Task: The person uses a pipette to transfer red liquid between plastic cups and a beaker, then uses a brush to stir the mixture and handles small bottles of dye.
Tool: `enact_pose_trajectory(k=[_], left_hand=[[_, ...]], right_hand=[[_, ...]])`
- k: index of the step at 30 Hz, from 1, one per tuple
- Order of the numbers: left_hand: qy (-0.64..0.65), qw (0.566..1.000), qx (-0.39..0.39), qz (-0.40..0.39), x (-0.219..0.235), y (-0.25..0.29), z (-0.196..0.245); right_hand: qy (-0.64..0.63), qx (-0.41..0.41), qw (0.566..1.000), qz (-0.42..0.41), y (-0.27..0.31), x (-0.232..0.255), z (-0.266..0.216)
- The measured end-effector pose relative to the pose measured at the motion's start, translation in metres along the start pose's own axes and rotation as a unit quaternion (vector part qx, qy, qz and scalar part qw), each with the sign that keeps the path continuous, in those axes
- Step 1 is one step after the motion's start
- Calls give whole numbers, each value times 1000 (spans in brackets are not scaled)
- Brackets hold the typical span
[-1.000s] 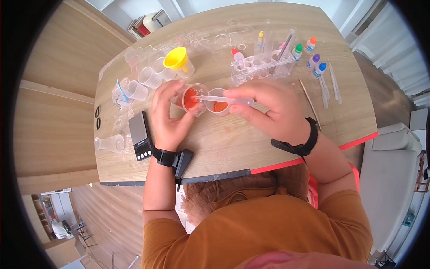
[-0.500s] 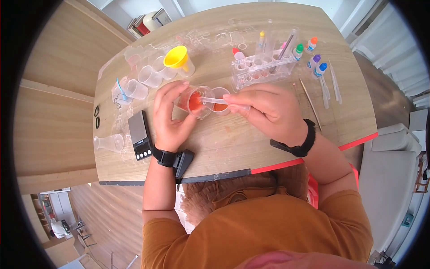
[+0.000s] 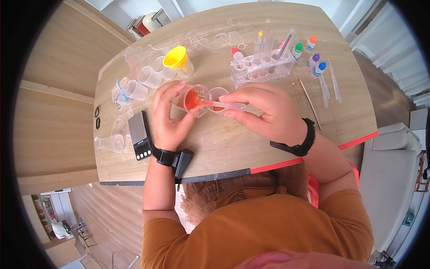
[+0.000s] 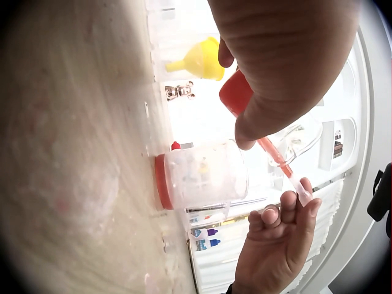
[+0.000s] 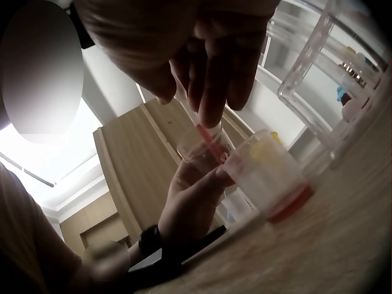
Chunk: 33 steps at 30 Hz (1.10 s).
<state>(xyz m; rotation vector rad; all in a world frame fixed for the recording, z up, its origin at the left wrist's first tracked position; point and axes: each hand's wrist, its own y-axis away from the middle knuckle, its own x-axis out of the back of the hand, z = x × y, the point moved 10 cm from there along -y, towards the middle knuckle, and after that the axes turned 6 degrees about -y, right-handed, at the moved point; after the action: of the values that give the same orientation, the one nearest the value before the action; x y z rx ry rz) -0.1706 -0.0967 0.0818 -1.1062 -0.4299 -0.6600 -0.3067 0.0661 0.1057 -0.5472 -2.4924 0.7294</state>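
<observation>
Head bright, fisheye-curved | left wrist glary, overexposed background | right wrist dim

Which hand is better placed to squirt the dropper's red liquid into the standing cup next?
Probably the right hand: its fingers pinch the dropper, close to the standing cup. The left hand holds the other cup.

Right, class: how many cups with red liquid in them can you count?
2. The first cup is held tilted in the left hand; the second cup stands upright on the table, nearer the right hand.
</observation>
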Motion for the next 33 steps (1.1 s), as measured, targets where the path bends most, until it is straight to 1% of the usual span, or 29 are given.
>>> enact_pose_trajectory(k=[6,9,11,12,14,15,17,24,26,27,29,33], left_hand=[[3,1000,9,1,0,-1,1],[5,1000,8,4,1,-1,0],[-1,1000,8,4,1,-2,0],[-1,1000,8,4,1,-2,0],[-9,1000,15,6,0,-2,-2],[-9,1000,15,7,0,-2,-2],[-7,1000,21,12,0,-2,-4],[-20,999,42,21,2,-1,-12],[-35,998,50,24,4,-2,-14],[-35,998,50,24,3,-2,-14],[-37,998,46,31,4,-1,-14],[-35,998,50,29,4,-1,-15]], right_hand=[[5,-2,1000,-4,-1,-1,0],[-22,-3,1000,12,-1,3,3],[-24,4,998,50,0,13,3],[-24,5,998,50,0,15,2],[-98,-47,990,92,2,26,10],[-98,-46,990,92,1,27,10],[-139,-60,976,155,3,41,16],[-147,-70,966,199,3,56,16],[-67,-42,980,181,2,56,7],[-67,-42,980,181,1,56,6],[32,-37,989,142,-3,48,0],[46,-24,990,131,-2,40,1]])
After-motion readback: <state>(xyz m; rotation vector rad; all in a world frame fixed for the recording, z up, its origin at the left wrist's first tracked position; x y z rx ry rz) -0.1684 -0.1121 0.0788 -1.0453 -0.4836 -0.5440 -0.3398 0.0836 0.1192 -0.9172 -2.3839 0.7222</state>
